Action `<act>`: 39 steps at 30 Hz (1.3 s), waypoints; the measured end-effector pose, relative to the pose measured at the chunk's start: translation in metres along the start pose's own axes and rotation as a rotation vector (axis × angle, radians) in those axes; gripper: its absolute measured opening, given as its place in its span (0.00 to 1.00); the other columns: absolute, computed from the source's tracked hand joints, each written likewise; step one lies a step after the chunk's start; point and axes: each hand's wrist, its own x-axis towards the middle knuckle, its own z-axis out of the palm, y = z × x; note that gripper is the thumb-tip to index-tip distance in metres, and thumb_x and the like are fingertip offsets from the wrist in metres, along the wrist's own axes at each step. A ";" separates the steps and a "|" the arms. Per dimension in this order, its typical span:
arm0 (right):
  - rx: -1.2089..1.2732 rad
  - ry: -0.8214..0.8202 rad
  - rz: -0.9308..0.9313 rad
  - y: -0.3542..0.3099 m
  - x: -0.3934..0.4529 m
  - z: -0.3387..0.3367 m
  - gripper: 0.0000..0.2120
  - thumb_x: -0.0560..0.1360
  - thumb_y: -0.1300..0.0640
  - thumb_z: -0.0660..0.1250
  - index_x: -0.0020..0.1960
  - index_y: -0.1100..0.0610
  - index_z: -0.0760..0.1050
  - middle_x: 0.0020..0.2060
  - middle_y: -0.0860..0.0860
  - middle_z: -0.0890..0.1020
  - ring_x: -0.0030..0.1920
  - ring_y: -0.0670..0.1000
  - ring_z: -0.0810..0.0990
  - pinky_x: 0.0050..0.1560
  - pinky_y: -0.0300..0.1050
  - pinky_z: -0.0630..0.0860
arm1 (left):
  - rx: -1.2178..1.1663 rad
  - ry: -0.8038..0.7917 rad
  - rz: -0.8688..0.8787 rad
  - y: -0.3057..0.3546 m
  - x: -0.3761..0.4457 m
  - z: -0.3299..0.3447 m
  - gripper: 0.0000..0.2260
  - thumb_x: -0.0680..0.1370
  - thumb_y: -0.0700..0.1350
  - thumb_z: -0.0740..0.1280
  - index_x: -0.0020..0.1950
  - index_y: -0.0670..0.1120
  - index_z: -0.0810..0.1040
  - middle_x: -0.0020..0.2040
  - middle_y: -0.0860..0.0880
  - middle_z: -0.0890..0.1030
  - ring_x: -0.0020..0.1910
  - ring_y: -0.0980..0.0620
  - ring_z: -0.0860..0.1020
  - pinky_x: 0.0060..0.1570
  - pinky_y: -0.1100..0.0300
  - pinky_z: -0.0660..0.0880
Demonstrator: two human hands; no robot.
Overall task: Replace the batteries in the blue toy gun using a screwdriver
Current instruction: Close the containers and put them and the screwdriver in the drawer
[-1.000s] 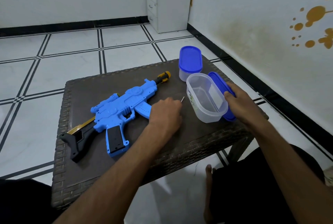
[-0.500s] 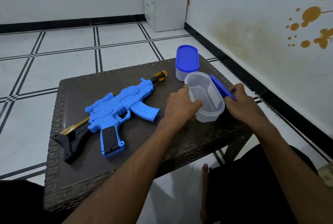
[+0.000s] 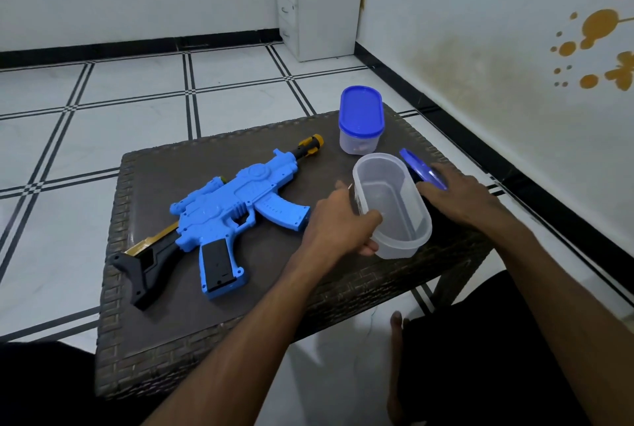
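Observation:
The blue toy gun (image 3: 233,209) lies flat on the brown wicker table (image 3: 164,333), with its black stock toward the near left. My left hand (image 3: 339,223) is curled round a thin screwdriver, of which only the metal tip (image 3: 350,186) shows. Its thumb and fingers also clasp the near wall of an open clear container (image 3: 394,206). My right hand (image 3: 459,196) holds that container's blue lid (image 3: 417,165), tilted on edge just right of the container.
A second clear container with a blue lid (image 3: 360,120) stands closed at the table's far right. The table's right edge runs close to a wall. A white drawer unit (image 3: 319,0) stands in the far corner. My knee and foot are below the table's near edge.
My left hand moved right from beside the gun's magazine to the clear container and took hold of its wall. My right hand tipped the blue lid up off the table.

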 end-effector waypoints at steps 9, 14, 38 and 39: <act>0.375 0.004 -0.146 -0.018 -0.019 -0.006 0.38 0.63 0.26 0.65 0.70 0.35 0.64 0.70 0.50 0.70 0.66 0.53 0.72 0.66 0.58 0.70 | -0.034 0.023 0.061 -0.002 0.002 0.000 0.22 0.80 0.48 0.64 0.73 0.51 0.66 0.43 0.46 0.84 0.33 0.53 0.84 0.36 0.59 0.82; 0.036 0.067 -0.142 -0.033 -0.025 0.012 0.38 0.69 0.28 0.62 0.75 0.40 0.59 0.71 0.58 0.66 0.70 0.60 0.67 0.67 0.59 0.68 | 0.036 0.140 0.127 -0.004 0.012 -0.006 0.09 0.81 0.48 0.61 0.57 0.49 0.79 0.36 0.48 0.85 0.33 0.53 0.84 0.45 0.51 0.83; -0.377 0.155 -0.179 -0.073 -0.056 0.027 0.37 0.75 0.29 0.53 0.76 0.49 0.56 0.74 0.61 0.63 0.65 0.62 0.73 0.59 0.55 0.73 | -0.188 0.297 0.157 -0.008 0.058 -0.016 0.14 0.77 0.49 0.70 0.61 0.47 0.81 0.41 0.50 0.85 0.37 0.52 0.84 0.43 0.50 0.83; -0.387 0.165 -0.183 -0.073 -0.056 0.027 0.36 0.74 0.29 0.53 0.75 0.49 0.58 0.73 0.62 0.65 0.64 0.62 0.75 0.57 0.54 0.73 | -0.182 0.301 0.157 -0.008 0.059 -0.016 0.14 0.76 0.50 0.70 0.60 0.47 0.81 0.41 0.50 0.85 0.37 0.52 0.84 0.43 0.49 0.83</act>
